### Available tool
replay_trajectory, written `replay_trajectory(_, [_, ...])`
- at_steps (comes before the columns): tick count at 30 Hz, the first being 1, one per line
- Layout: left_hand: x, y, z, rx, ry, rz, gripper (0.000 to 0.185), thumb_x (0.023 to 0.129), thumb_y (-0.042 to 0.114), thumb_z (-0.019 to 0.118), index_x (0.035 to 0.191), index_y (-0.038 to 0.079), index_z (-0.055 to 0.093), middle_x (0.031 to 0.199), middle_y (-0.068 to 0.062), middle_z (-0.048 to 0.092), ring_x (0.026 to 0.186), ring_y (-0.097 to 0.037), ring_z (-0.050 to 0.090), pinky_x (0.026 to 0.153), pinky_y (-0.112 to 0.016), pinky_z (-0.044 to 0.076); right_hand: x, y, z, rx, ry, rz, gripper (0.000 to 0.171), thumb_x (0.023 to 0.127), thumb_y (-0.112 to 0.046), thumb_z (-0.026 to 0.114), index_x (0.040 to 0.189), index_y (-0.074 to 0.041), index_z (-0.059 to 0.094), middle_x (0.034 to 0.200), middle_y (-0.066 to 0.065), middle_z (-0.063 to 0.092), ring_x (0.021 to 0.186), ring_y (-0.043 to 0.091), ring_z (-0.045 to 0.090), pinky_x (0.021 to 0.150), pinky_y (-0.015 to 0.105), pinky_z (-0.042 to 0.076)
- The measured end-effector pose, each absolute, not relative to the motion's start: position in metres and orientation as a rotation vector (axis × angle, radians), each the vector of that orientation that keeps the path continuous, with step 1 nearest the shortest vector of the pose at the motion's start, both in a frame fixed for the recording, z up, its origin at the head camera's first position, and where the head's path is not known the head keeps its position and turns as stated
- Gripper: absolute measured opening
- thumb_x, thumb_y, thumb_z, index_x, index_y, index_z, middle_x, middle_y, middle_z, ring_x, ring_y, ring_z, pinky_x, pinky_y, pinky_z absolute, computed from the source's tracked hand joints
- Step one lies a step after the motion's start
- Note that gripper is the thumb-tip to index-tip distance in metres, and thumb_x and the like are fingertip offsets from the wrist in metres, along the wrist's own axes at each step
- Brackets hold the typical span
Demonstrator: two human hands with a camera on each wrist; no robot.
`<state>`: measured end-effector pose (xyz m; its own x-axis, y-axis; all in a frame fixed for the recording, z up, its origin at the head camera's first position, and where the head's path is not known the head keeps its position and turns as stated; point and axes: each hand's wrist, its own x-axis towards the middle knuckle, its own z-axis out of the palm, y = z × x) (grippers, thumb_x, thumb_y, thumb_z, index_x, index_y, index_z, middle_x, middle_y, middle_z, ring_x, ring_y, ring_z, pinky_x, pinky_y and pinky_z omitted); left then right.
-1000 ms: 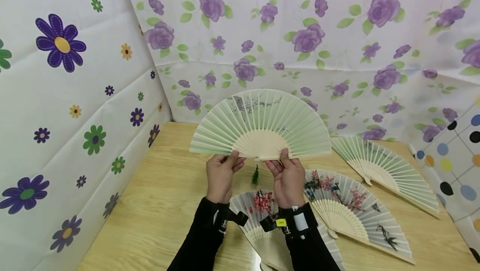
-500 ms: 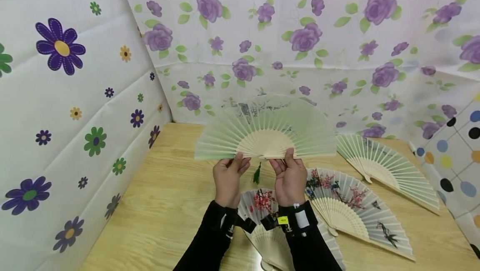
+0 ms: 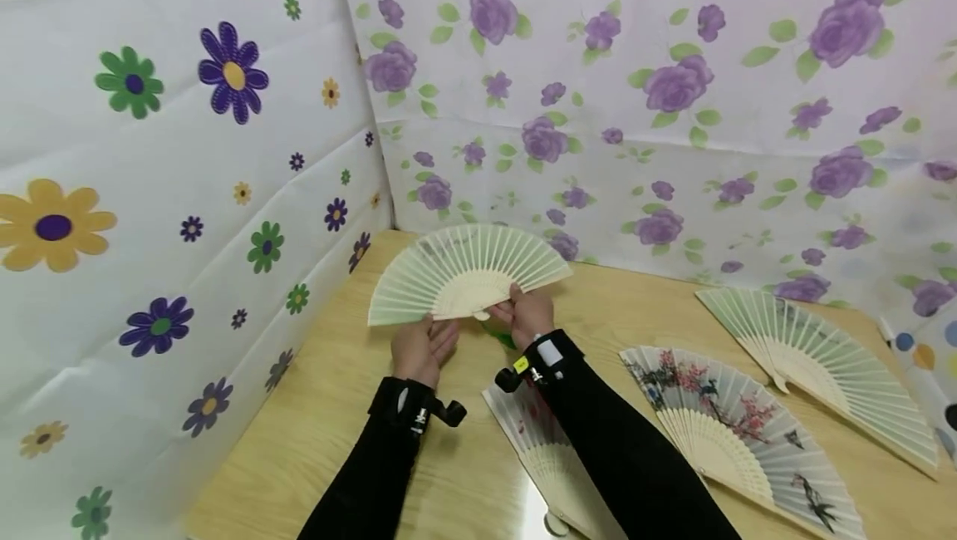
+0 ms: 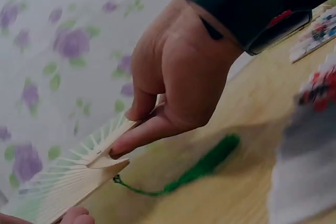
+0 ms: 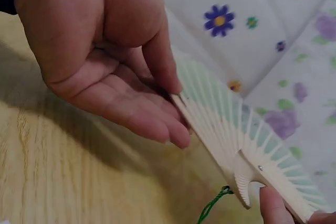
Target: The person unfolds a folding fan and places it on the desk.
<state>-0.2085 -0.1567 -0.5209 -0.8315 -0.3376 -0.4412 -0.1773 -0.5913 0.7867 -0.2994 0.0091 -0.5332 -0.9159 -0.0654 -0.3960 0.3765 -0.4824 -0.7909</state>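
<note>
An unfolded pale green fan [image 3: 463,270] with light wooden ribs is held low over the far left corner of the table. My left hand [image 3: 422,346] pinches its left end rib, thumb on top and fingers beneath, as the right wrist view shows [image 5: 105,61]. My right hand [image 3: 527,314] pinches the right end rib close to the pivot, seen close up in the left wrist view [image 4: 178,77]. A green tassel [image 4: 205,163] trails from the pivot down onto the wood. The fan's ribs [image 5: 226,124] are spread wide.
The wooden table [image 3: 336,424] bears three more unfolded fans: a red-blossom one [image 3: 534,440] under my right forearm, one with blossoms and birds [image 3: 736,432], and a green one [image 3: 822,365] at far right. Flowered cloth walls stand at left [image 3: 187,233] and behind [image 3: 673,149].
Both hands have carried the green fan from upright in mid-air down and to the left, toward the table's far corner, and it now lies flatter. The tassel has reached the table.
</note>
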Motion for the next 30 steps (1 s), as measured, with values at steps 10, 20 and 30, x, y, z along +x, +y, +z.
replay_trajectory(10, [-0.215,-0.178,-0.543,0.933,-1.211,-2.792,0.055,0.125,0.01,0.031,0.177,-0.007,0.023,0.178,-0.036,0.038,0.168,-0.043,0.043,0.141,-0.046,0.044,-0.314,-0.002,-0.57,0.614,1.456,-2.359,0.049,0.122,0.0,0.046,0.167,0.016,0.038,0.165,0.042,0.052,0.149,0.056,0.06,0.112,0.045,0.07])
replay_trajectory(20, [-0.183,-0.178,-0.564,0.93,-1.13,-2.945,0.064,0.124,0.009,0.032,0.177,-0.013,0.003,0.186,-0.037,0.012,0.176,-0.047,0.02,0.148,-0.05,0.027,-0.278,0.035,-0.583,0.559,1.52,-2.32,0.045,0.119,0.001,0.051,0.158,0.024,0.045,0.145,0.047,0.065,0.123,0.045,0.081,0.103,0.043,0.074])
replay_trajectory(30, [-0.158,-0.181,-0.545,0.987,-1.252,-2.812,0.066,0.124,0.017,0.032,0.179,-0.007,0.005,0.186,-0.035,0.016,0.176,-0.047,0.024,0.148,-0.054,0.029,-0.251,0.154,-0.562,0.131,1.688,-2.352,0.055,0.119,-0.012,0.051,0.16,0.022,0.04,0.129,0.027,0.073,0.109,0.02,0.079,0.103,0.035,0.071])
